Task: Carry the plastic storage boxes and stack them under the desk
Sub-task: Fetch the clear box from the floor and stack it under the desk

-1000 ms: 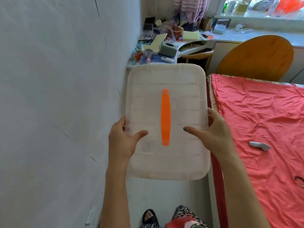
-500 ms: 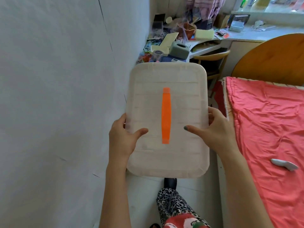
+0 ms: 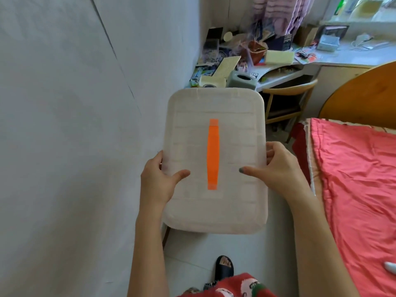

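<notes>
Wall [image 3: 64, 125] on my left, plain and pale, close by. My left hand [image 3: 157, 181] clamps the left edge of the storage box [image 3: 235, 200]: thumb flat on the lid, fingers curled out of sight under the rim. Box held in the air in front of me, lid up, long side pointing away, above the pale floor [image 3: 225, 247]. Orange handle [image 3: 213, 154] runs down the middle of the lid, between my two thumbs, touched by neither. My right hand [image 3: 280, 170] grips the right edge the same way, thumb on top, fingers wrapped around the rim. Beyond the box's far end: cluttered desk [image 3: 342, 61], a wooden chair [image 3: 289, 97] pushed beneath it. Below, my sandalled foot [image 3: 224, 267] on the floor. Far right, bed with red cover [image 3: 353, 179], just beside my right forearm.
</notes>
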